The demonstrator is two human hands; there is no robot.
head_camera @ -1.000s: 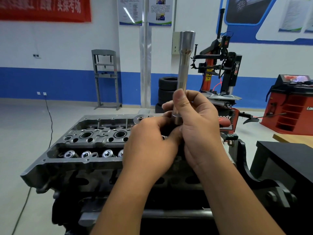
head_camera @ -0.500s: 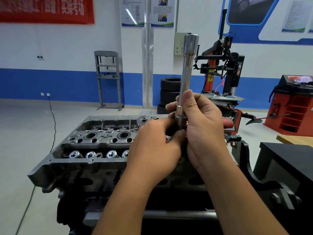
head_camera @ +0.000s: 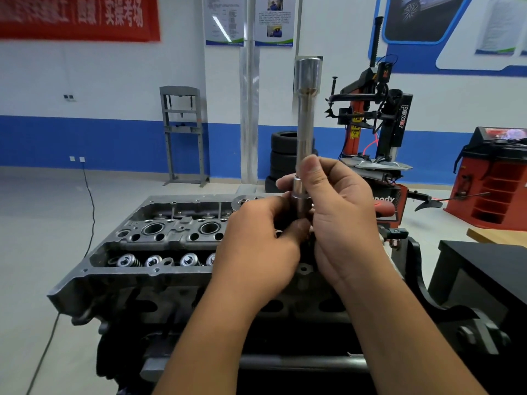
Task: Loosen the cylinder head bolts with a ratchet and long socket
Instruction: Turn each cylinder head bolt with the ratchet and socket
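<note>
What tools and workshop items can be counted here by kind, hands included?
Hands: 2, left hand and right hand
Long socket: 1
Cylinder head: 1
Stacked tyres: 1 pile
Tyre changer: 1
Press frame: 1
Total: 7

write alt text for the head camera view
Two bare hands hold a long, shiny steel socket upright above a grey metal cylinder head: the right hand grips its lower end, the left hand pinches beneath it. Workshop machines stand behind.
</note>
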